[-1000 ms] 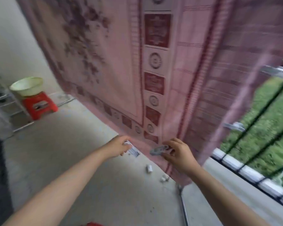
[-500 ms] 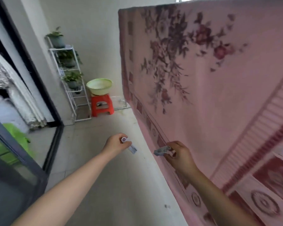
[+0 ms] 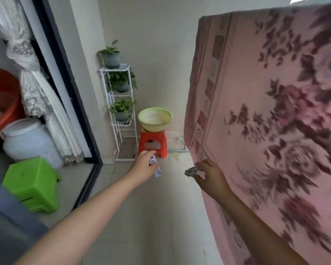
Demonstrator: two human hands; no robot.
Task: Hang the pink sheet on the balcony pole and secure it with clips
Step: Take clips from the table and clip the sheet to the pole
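The pink sheet [image 3: 256, 115] with dark rose prints hangs down the right side of the view; its top edge runs along the upper right, and the pole under it is hidden. My left hand [image 3: 144, 166] is held out over the floor, shut on a white and blue clip [image 3: 155, 166]. My right hand [image 3: 208, 175] is close to the sheet's lower left part and shut on a grey clip [image 3: 192, 171].
A red stool [image 3: 153, 143] with a pale green basin [image 3: 154, 118] stands by the far wall, beside a white plant rack [image 3: 120, 104]. Left of the black door frame [image 3: 65, 79] are a green stool [image 3: 32, 183], a white jar [image 3: 30, 141] and a curtain.
The view has swung left, from the sheet's right end by the railing to its left end and the far wall. Both hands keep their clips and stay held out in front.
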